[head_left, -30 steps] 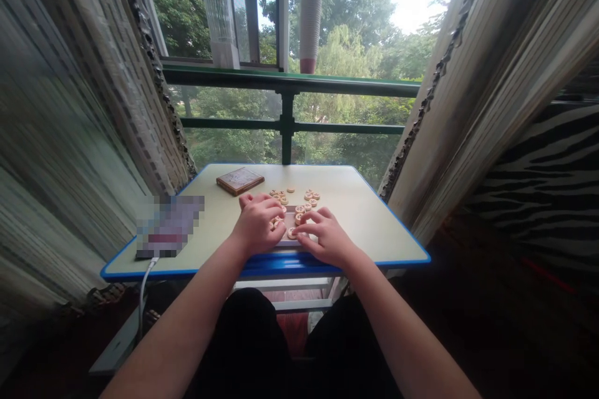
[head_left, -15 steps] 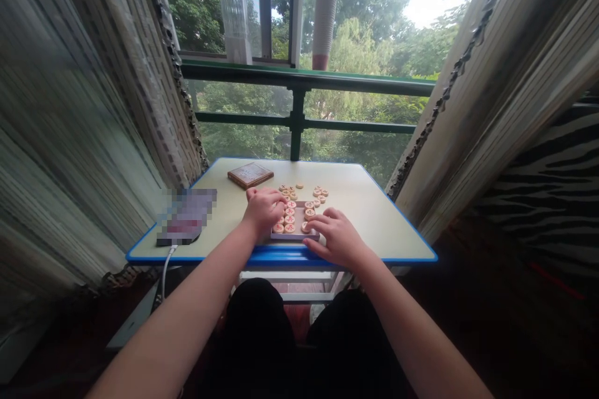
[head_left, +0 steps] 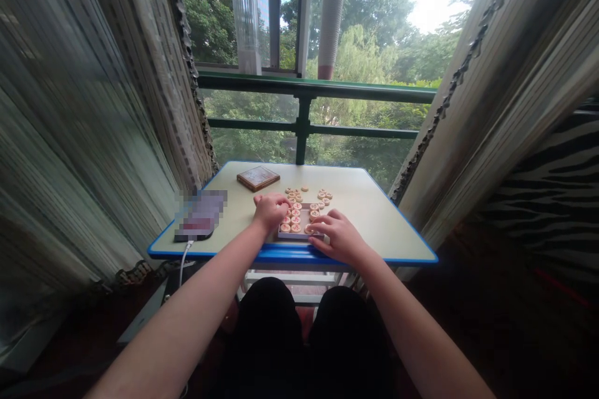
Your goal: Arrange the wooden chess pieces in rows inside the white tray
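Note:
A shallow open box (head_left: 301,237) near the table's front edge holds round wooden Chinese chess pieces (head_left: 296,220) with red characters. On its left side they form two columns; more stand along the right side, with bare box floor between. My left hand (head_left: 272,212) is closed at the box's far left corner, its curled fingers hiding whatever is in them. My right hand (head_left: 336,235) bends over the near right corner, fingertips on a single chess piece (head_left: 309,229) and thumb low by the box wall. Loose pieces (head_left: 294,195) lie just behind the box.
A second loose group of pieces (head_left: 324,195) lies behind the box to the right. A flat brown square box or lid (head_left: 258,177) rests at the back left. A blurred-out device (head_left: 200,215) with a white cable (head_left: 183,259) sits on the table's (head_left: 369,212) left. Curtains flank the table.
The whole view has shifted, so the table appears slightly further right and lower. Both hands stay at the box in nearly the same poses; the pieces look unchanged.

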`<action>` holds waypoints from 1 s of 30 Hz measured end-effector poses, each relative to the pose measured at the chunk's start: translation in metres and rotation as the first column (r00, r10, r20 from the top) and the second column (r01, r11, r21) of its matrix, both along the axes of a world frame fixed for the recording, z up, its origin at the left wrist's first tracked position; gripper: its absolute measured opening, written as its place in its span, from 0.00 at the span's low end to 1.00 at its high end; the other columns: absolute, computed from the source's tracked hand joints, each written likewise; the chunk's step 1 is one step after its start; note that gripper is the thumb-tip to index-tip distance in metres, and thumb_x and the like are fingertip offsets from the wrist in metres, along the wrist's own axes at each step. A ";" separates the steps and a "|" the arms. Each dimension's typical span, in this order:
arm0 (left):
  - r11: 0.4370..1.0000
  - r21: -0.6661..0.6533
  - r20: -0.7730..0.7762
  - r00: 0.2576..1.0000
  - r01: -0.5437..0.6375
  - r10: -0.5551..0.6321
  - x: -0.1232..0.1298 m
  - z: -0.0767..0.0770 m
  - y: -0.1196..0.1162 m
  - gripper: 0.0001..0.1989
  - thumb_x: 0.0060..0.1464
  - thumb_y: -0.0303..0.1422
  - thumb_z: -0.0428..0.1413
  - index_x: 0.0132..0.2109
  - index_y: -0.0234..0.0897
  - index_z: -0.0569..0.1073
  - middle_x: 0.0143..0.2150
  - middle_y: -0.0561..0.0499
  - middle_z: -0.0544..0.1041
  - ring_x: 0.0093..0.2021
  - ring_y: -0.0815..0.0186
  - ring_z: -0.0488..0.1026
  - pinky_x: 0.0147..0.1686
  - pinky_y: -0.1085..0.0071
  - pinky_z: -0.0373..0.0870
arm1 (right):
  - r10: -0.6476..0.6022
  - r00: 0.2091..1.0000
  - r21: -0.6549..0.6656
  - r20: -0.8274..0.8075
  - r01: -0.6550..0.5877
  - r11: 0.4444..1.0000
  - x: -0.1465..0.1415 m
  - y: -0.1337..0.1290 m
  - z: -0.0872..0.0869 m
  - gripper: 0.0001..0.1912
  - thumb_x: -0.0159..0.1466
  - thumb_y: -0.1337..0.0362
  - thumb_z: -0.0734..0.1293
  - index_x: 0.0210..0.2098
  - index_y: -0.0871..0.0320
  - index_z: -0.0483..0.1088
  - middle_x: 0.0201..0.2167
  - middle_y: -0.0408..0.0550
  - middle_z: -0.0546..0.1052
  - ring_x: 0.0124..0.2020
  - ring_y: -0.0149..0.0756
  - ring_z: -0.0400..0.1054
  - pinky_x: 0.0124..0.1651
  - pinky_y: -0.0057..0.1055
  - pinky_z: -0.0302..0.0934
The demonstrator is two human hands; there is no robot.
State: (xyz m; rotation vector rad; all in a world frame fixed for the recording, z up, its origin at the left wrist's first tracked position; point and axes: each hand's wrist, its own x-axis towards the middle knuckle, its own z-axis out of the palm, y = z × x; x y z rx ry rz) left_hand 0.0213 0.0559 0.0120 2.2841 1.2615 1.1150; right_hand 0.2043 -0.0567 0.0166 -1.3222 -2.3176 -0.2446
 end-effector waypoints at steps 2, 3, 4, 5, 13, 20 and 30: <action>1.000 0.009 -0.003 1.000 -0.009 0.009 0.000 -0.001 0.001 0.12 0.46 0.30 0.48 0.25 0.39 0.76 0.33 0.50 0.80 0.42 0.60 0.72 0.48 0.57 0.52 | 0.005 1.000 0.005 0.001 -0.005 1.000 0.000 -0.001 0.000 0.13 0.62 0.57 0.63 0.42 0.53 0.74 0.40 0.49 0.76 0.37 0.38 0.63 0.43 0.38 0.56; 1.000 0.019 -0.003 1.000 -0.010 0.010 0.000 -0.002 0.002 0.12 0.46 0.30 0.48 0.25 0.39 0.76 0.33 0.50 0.80 0.42 0.60 0.72 0.48 0.57 0.52 | 0.010 1.000 0.005 0.002 -0.010 1.000 -0.001 -0.001 0.001 0.13 0.62 0.58 0.62 0.42 0.53 0.74 0.40 0.49 0.76 0.37 0.38 0.63 0.43 0.38 0.56; 0.999 0.031 -0.004 1.000 -0.010 0.010 0.000 -0.002 0.002 0.12 0.46 0.30 0.48 0.24 0.39 0.76 0.32 0.51 0.79 0.42 0.60 0.72 0.48 0.56 0.51 | 0.017 1.000 0.004 0.006 -0.017 1.000 -0.001 -0.001 0.001 0.13 0.62 0.58 0.62 0.42 0.52 0.74 0.40 0.49 0.76 0.37 0.38 0.63 0.44 0.38 0.56; 0.999 0.043 -0.006 1.000 -0.008 0.008 0.000 -0.002 0.002 0.12 0.46 0.29 0.48 0.24 0.39 0.76 0.32 0.51 0.79 0.42 0.60 0.72 0.48 0.56 0.51 | 0.026 1.000 0.001 0.010 -0.026 1.000 -0.001 -0.002 0.002 0.13 0.62 0.58 0.62 0.42 0.52 0.75 0.40 0.48 0.77 0.37 0.38 0.63 0.44 0.38 0.56; 0.995 0.092 0.048 0.998 -0.043 0.039 -0.003 -0.003 0.010 0.13 0.45 0.28 0.46 0.21 0.38 0.74 0.29 0.50 0.79 0.38 0.62 0.73 0.48 0.61 0.54 | 0.077 0.997 -0.021 -0.016 -0.077 0.997 0.000 -0.001 0.001 0.14 0.65 0.59 0.60 0.42 0.51 0.75 0.42 0.48 0.77 0.36 0.36 0.62 0.44 0.37 0.57; 0.992 0.108 -0.037 0.997 -0.070 0.074 -0.001 -0.008 0.015 0.13 0.45 0.27 0.46 0.18 0.37 0.69 0.24 0.50 0.77 0.32 0.63 0.72 0.46 0.62 0.56 | 0.073 0.997 -0.085 -0.028 -0.075 0.994 0.000 -0.001 0.004 0.13 0.64 0.58 0.61 0.41 0.53 0.75 0.42 0.50 0.75 0.37 0.37 0.62 0.44 0.38 0.58; 0.987 0.133 -0.082 0.991 -0.090 0.102 -0.002 -0.006 0.013 0.13 0.44 0.27 0.45 0.16 0.36 0.67 0.22 0.49 0.74 0.29 0.64 0.71 0.41 0.64 0.57 | 0.009 0.997 -0.107 -0.078 -0.018 0.994 0.001 -0.004 0.003 0.15 0.63 0.56 0.61 0.43 0.54 0.75 0.44 0.52 0.73 0.40 0.39 0.65 0.45 0.39 0.61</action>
